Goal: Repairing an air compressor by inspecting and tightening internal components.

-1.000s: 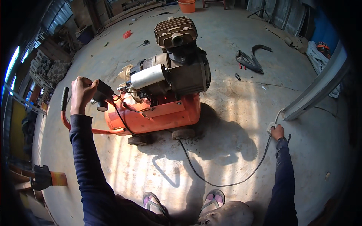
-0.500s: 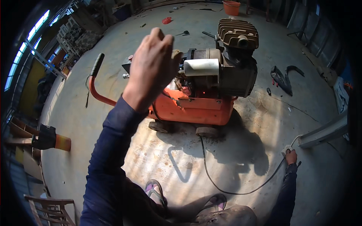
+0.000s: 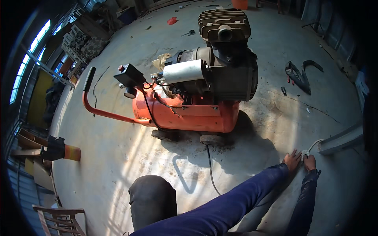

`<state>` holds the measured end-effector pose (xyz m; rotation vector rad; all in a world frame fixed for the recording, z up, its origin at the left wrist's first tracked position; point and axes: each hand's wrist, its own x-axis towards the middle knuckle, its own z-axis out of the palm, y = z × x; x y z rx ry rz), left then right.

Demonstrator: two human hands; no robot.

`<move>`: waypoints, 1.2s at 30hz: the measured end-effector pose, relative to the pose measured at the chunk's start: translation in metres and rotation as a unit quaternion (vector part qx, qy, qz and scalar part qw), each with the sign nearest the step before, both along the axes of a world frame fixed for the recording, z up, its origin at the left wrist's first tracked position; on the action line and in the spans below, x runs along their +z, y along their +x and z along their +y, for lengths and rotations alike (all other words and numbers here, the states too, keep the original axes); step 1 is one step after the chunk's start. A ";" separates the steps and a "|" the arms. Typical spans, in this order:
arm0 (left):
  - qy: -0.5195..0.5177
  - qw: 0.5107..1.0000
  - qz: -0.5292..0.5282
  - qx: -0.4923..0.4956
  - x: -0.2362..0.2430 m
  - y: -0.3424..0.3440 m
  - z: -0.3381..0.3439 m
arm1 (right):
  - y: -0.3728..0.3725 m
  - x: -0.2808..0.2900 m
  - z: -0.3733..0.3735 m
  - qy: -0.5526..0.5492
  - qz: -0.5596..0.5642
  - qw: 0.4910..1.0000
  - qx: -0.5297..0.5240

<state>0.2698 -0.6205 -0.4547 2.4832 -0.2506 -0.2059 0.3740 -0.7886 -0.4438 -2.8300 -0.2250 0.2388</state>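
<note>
Here's the action, right of centre and low in the frame: the right hand (image 3: pixel 310 162) is curled tight, holding the pale socket (image 3: pixel 305 152) down by the floor (image 3: pixel 252 165). A dark bit shows where hand and socket meet, too small to make out. In comes the left hand (image 3: pixel 292 160) beside it, fingers spread wide and pointing at the socket, nothing seen in its grasp; whether the fingertips touch the socket, I cannot tell. What a reach, too: the left blue sleeve (image 3: pixel 224 208) cuts diagonally up from the bottom edge, while the right arm rises from the lower right corner. A white cord (image 3: pixel 314 146) curves from the socket to the foot of the grey post (image 3: pixel 340 141) at the right.

Centre stage stands the compressor (image 3: pixel 185 114), orange tank on small wheels (image 3: pixel 212 139), a silver cylinder (image 3: pixel 183 71) lying above the tank and the finned head (image 3: pixel 224 27) topping it all. Its handle (image 3: pixel 89 80) hooks out left, near a black box (image 3: pixel 130 74) with a red button (image 3: pixel 121 68). A black cable (image 3: pixel 211 169) drops from beside the wheels and slips behind the left sleeve.

Down low, a dark-clad knee (image 3: pixel 152 200) juts up left of centre; a wooden chair (image 3: pixel 61 212) fills the lower left. Upper right, a black hose (image 3: pixel 312 64) curls on the floor; upper left of centre, a red bag (image 3: pixel 172 21) lies crumpled.
</note>
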 end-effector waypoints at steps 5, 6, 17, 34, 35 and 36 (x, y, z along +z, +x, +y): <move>0.038 0.998 -0.005 -0.045 0.007 0.005 -0.009 | 0.005 -0.005 -0.006 0.134 0.201 0.967 -0.081; 0.034 0.998 -0.002 -0.056 0.010 0.005 -0.005 | 0.007 -0.002 -0.005 0.148 0.201 0.964 -0.092; 0.052 0.995 0.027 -0.080 0.009 -0.030 0.003 | -0.069 0.096 -0.003 0.159 0.194 0.952 -0.177; 0.079 0.909 0.256 0.319 0.502 -0.553 0.580 | -0.469 0.322 0.099 0.057 0.431 0.899 -0.043; 0.064 0.899 0.259 0.347 0.518 -0.582 0.596 | -0.475 0.341 0.121 0.055 0.414 0.907 -0.046; 0.053 0.886 0.269 0.375 0.530 -0.613 0.610 | -0.478 0.360 0.143 0.026 0.401 0.916 0.010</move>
